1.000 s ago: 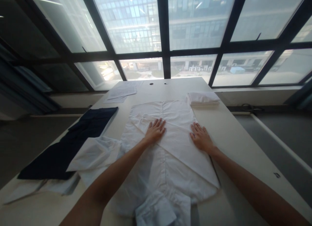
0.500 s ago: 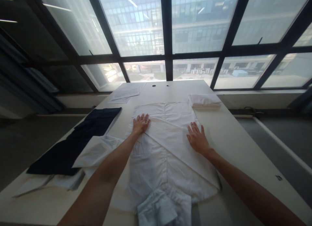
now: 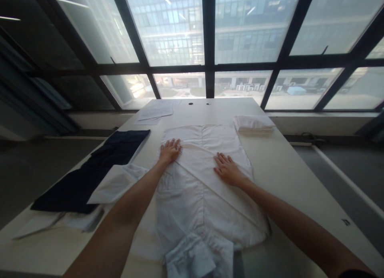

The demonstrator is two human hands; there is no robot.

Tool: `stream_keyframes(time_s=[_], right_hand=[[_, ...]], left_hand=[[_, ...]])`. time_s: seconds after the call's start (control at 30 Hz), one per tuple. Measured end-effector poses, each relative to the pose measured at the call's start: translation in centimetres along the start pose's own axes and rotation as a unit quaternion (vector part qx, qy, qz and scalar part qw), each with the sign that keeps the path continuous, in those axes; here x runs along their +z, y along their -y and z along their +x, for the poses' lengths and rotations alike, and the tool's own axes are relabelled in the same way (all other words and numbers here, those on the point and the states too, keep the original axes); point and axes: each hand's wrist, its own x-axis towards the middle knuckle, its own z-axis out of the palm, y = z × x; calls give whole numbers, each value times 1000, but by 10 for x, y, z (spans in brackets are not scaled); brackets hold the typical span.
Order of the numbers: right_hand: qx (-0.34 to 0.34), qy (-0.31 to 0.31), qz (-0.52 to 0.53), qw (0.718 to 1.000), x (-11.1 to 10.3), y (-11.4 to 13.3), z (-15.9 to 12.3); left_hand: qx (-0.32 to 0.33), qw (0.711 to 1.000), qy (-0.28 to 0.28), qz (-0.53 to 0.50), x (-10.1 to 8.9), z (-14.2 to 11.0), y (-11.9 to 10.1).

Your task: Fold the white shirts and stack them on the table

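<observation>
A white garment [image 3: 192, 206] with a centre seam lies spread on the table, one long panel folded diagonally across it. Its near end, with a gathered band, is bunched at the bottom of the view. My left hand [image 3: 170, 151] rests flat on the garment's left side, by the upper end of the diagonal fold, fingers spread. Flat on the folded panel, right of the centre seam, lies my right hand [image 3: 228, 169], its fingers stretched out. Neither hand grips the cloth.
On the left lie a dark navy cloth [image 3: 90, 174] and a crumpled white cloth [image 3: 115, 184]. Paper sheets [image 3: 156, 112] lie at the back left of the white table [image 3: 300, 198]. A folded white cloth stack [image 3: 253, 123] sits at the back right. Large windows stand beyond.
My right hand has slid left from the garment's right edge onto the folded panel. My left hand stays at nearly the same spot on the cloth.
</observation>
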Motion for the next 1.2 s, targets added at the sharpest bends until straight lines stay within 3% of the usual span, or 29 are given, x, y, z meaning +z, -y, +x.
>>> stream_keyframes(time_s=[0.13,0.3,0.4,0.47,0.63,0.73,1.03,1.13,1.2], right_hand=[[16,3,34,999,1,19,21],[13,-24,51,998,4,41,88],[-11,-5,38,999,8,32,123],[2,7,20,1000,8,12,136],[134,-9,-40,990,-1,-67,134],[158,-6,-55,986,-7,-95,129],[165,-16,-73,983,4,-102,132],[165,-13,-70,984,3,-103,132],[166,-15,-68,984,2,-102,130]], left_hand=[[-19,1000,7,4,1,-1,19],[-30,1000,-1,1,0,-5,28],[-30,1000,0,-6,0,-6,26],[-26,1000,-1,-8,0,-7,25],[-21,1000,-10,-7,0,-10,25],[-23,1000,-14,-13,0,-11,24],[-39,999,13,-29,-2,-11,21],[-50,997,34,-47,-12,-11,21],[-52,996,14,-73,-25,-13,28]])
